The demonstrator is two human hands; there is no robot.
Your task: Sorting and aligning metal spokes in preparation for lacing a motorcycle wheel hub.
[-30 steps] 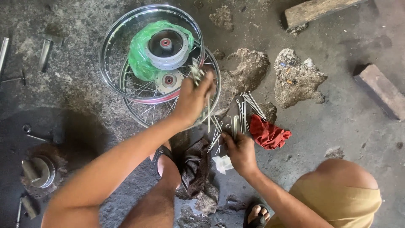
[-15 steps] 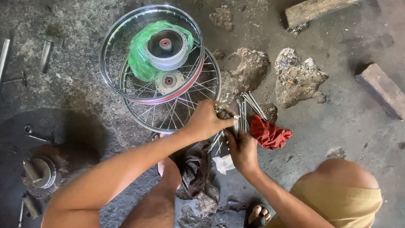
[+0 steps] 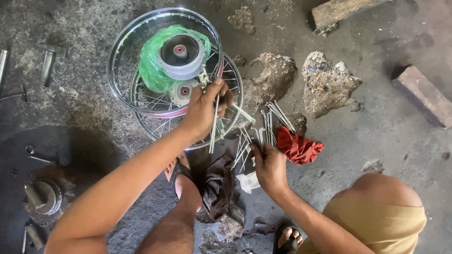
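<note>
Your left hand (image 3: 203, 109) pinched a thin metal spoke (image 3: 214, 126) upright over the spoked wheel (image 3: 188, 113), while your right hand (image 3: 269, 167) gripped loose spokes (image 3: 245, 148) on the floor beside a red rag (image 3: 297, 146).

A red rag (image 3: 298, 146) lies crumpled right of centre, with a dark brown cloth (image 3: 217, 187) lower down at centre. Two rough concrete lumps (image 3: 329, 84) sit in the upper middle. A wooden block (image 3: 340, 10) lies at the top edge and a brick (image 3: 423, 95) at the right. A metal hub (image 3: 43, 197) rests at lower left.
</note>
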